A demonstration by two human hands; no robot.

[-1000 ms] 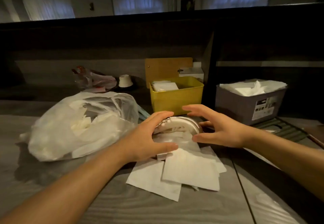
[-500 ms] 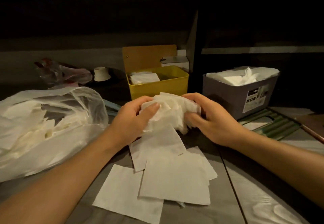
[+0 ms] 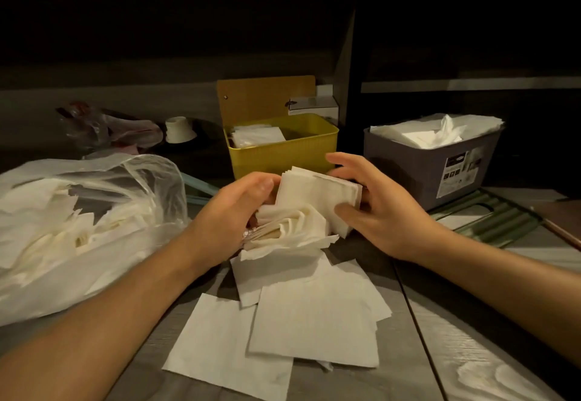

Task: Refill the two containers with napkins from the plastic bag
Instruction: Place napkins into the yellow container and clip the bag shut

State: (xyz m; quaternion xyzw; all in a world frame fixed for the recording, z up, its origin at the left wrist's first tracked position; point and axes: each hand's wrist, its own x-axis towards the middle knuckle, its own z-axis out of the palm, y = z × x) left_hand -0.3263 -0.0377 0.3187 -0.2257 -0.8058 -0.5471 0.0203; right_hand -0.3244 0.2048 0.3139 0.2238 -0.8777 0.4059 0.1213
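Note:
Both hands hold a thick wad of white napkins above the table, in front of the yellow container. My left hand grips its crumpled left side; my right hand clasps the squared stack on the right. The yellow container holds a low pile of napkins at its left. To the right, the grey container is heaped with napkins. A clear plastic bag full of napkins lies at the left. Several loose napkins lie flat on the table below my hands.
The grey wooden table runs to a dark back wall. A crumpled plastic wrapper and a small white cup sit far left. A green ribbed mat lies beneath the grey container. A white box stands behind the yellow one.
My hands closed on the napkin wad and lifted it off the table. They now turn it, squaring one side into a stack. The view tilted down and closer.

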